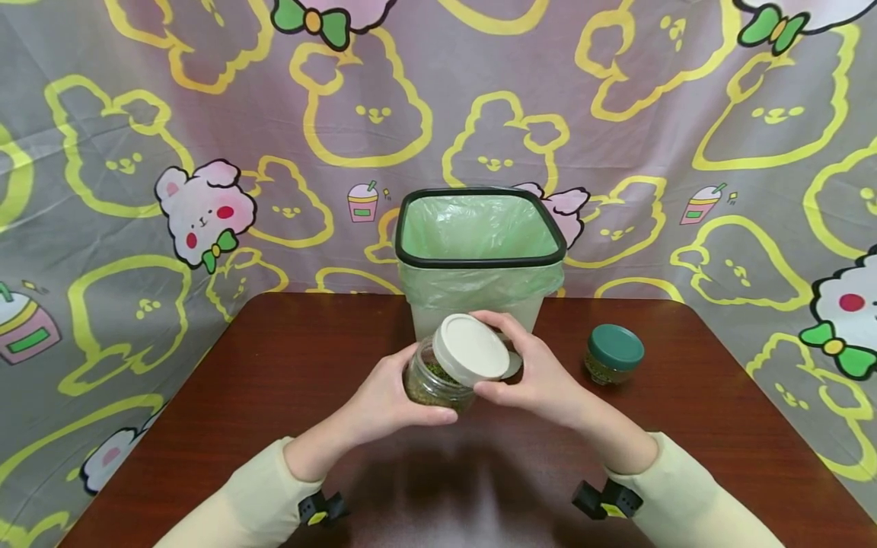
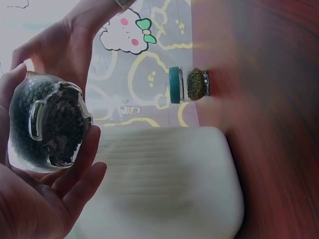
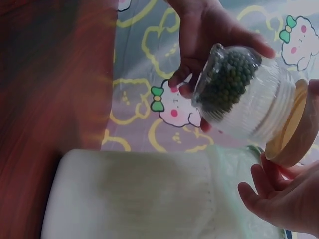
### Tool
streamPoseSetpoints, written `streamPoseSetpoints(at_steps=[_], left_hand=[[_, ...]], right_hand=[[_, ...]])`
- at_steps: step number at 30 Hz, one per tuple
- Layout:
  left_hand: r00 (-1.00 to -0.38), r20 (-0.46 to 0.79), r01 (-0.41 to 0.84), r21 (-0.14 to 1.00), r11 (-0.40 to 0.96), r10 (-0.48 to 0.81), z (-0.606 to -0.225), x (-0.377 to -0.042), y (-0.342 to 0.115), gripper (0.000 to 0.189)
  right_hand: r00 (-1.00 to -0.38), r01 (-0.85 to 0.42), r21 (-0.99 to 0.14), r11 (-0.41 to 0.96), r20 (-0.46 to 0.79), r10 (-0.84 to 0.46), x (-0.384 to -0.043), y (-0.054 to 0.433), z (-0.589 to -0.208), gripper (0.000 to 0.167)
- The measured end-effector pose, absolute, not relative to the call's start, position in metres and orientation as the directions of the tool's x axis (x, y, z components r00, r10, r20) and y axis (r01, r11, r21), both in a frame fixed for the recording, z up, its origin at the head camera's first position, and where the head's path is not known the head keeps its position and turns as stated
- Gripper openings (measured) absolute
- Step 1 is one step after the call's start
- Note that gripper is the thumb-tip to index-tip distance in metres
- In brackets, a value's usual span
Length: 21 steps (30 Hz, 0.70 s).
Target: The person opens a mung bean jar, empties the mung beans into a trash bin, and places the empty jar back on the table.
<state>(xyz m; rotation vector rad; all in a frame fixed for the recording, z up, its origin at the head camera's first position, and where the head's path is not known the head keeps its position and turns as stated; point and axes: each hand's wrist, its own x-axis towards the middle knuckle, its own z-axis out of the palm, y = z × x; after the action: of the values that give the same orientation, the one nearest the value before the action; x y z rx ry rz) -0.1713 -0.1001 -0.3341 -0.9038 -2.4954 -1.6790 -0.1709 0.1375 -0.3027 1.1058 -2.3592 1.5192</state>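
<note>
My left hand point(image 1: 384, 399) grips a clear glass jar point(image 1: 428, 392) above the table, with the thumb along its near side. Small round green beans point(image 3: 232, 82) fill part of this jar, gathered toward its base. My right hand point(image 1: 537, 380) pinches a cream-white lid point(image 1: 473, 350) by its edge. That lid stands tilted at the jar's mouth, and a gap at the left lets the beans show. In the right wrist view, the lid's inner side point(image 3: 291, 127) is visible, angled away from the threaded rim.
Behind the hands stands a white bin point(image 1: 428, 308) with a black rim and a green liner bag point(image 1: 479, 221). On the right of the brown table point(image 1: 274, 396) is a second glass jar with a dark green lid point(image 1: 615, 346). A patterned cloth point(image 1: 240, 114) hangs around the table.
</note>
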Motion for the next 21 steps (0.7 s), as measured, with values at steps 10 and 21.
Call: streamPoseSetpoints(at_steps=[10,21], left_hand=[[-0.858,0.286,0.426,0.86,0.281,0.426,-0.34,-0.172,-0.111,0.066],[-0.877,0.29,0.417,0.854,0.31,0.382,-0.341,-0.173,-0.123,0.065]], right_hand=[[-0.781,-0.585,-0.75,0.309,0.419,-0.463,-0.169,0.15,-0.305,0.073],[-0.803,-0.558,-0.742,0.371,0.369,-0.467,-0.171,0.161,-0.321,0.073]])
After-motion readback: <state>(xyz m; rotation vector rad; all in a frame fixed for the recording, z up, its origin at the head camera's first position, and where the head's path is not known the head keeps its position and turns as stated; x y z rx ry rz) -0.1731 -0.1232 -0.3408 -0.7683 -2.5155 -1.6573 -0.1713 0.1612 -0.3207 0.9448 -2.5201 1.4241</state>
